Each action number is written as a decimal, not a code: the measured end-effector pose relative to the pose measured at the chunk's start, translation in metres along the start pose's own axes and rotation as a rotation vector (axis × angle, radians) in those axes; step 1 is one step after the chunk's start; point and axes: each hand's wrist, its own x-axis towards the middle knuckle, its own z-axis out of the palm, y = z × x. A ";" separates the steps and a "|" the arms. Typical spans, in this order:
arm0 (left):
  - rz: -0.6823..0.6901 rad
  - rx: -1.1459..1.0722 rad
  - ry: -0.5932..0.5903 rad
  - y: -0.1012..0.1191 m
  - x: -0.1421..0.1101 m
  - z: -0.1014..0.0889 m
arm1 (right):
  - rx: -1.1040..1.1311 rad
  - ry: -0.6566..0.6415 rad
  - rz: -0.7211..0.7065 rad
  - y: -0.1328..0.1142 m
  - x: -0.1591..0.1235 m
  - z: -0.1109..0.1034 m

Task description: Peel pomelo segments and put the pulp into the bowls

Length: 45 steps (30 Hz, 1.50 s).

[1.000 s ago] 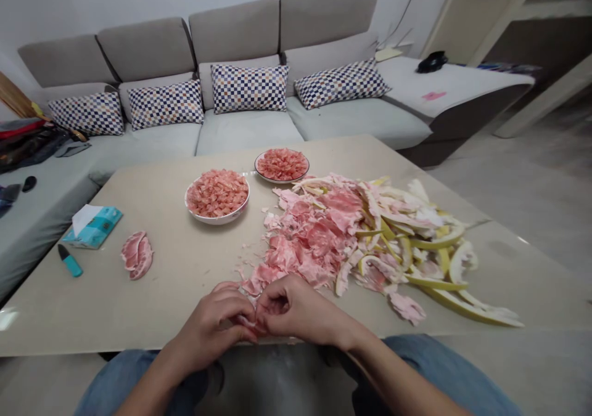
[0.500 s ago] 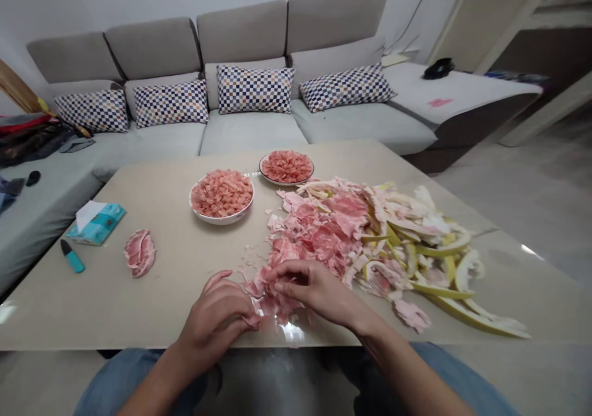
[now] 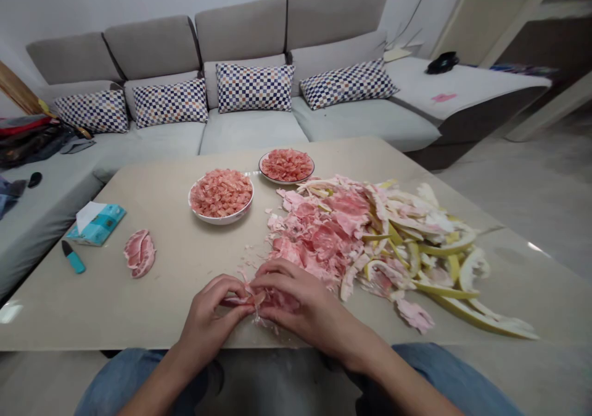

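Note:
Close to the table's front edge, my left hand [image 3: 213, 313] pinches a piece of pomelo [image 3: 259, 297] with thin pink membrane on it. The fingers of my right hand [image 3: 303, 296] are closed on the same piece from the other side, and the two hands' fingertips nearly meet. Its lower and right parts are partly hidden by my fingers. Right behind my right hand lies a heap of pink pomelo membranes [image 3: 319, 237]. A pomelo segment [image 3: 140, 253] rests by itself at the left.
Peeled pulp fills a white bowl [image 3: 222, 220] and a dark-rimmed plate [image 3: 287, 182] farther back. Yellow-green pomelo rinds [image 3: 448, 249] spread to the right. A tissue pack [image 3: 104, 224] and a teal-handled knife [image 3: 74, 260] lie at the left. A sofa [image 3: 250, 129] stands behind the table.
My right hand has moved left from the membrane heap to meet my left hand. Both now hold the pomelo piece, and my left hand's raised finger has curled in.

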 end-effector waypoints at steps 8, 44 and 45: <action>-0.099 -0.078 0.040 0.002 0.003 0.000 | -0.176 0.017 -0.134 0.008 0.000 0.008; -0.053 -0.062 0.074 0.011 0.002 0.000 | 0.582 0.110 0.609 0.000 0.006 0.035; -0.063 -0.071 0.071 0.011 0.002 0.000 | 0.580 0.105 0.618 0.000 0.006 0.034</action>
